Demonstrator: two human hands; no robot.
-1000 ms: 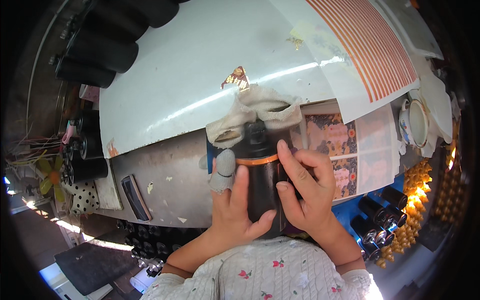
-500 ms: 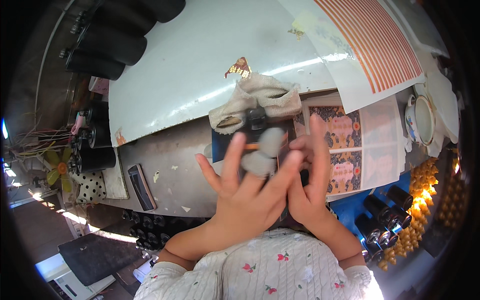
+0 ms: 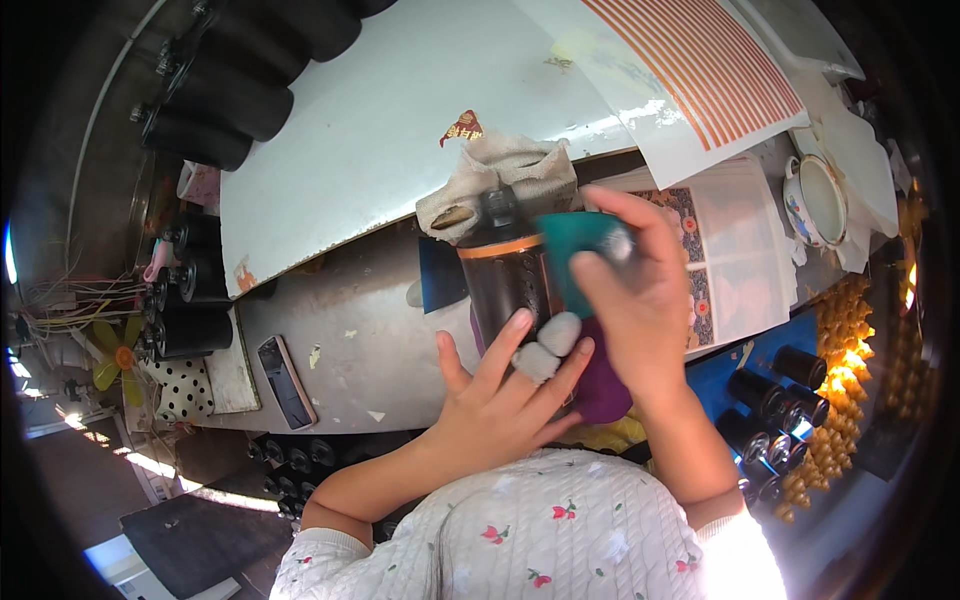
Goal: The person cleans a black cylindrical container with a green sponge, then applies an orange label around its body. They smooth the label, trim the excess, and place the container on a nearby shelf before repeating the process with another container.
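Note:
A black bottle point(image 3: 510, 290) with a gold band near its shoulder lies in front of me, its neck against a crumpled greyish cloth point(image 3: 515, 160). My left hand point(image 3: 490, 405) rests on the bottle's lower body with fingers stretched apart; two fingers wear grey fingertip covers point(image 3: 537, 362). Between the thumb and fingers of my right hand point(image 3: 645, 310) is a flat teal piece point(image 3: 565, 235), like a scraper, held against the bottle's right side. The right fingers are slightly blurred. Something purple point(image 3: 605, 390) shows under the bottle, partly hidden by my hands.
A phone point(image 3: 287, 380) lies on the grey worktop at left. Printed sheets point(image 3: 740, 240), a striped sheet point(image 3: 710, 75) and an enamel pot point(image 3: 815, 200) are at right. Black bottles point(image 3: 200, 135) stand at far left, more point(image 3: 765, 410) at lower right. A white raised board point(image 3: 350, 150) spans the back.
My hands have moved apart; the left now lies on the bottle, while the right has taken hold of the teal piece and brought it to the bottle. The bottle now shows more clearly.

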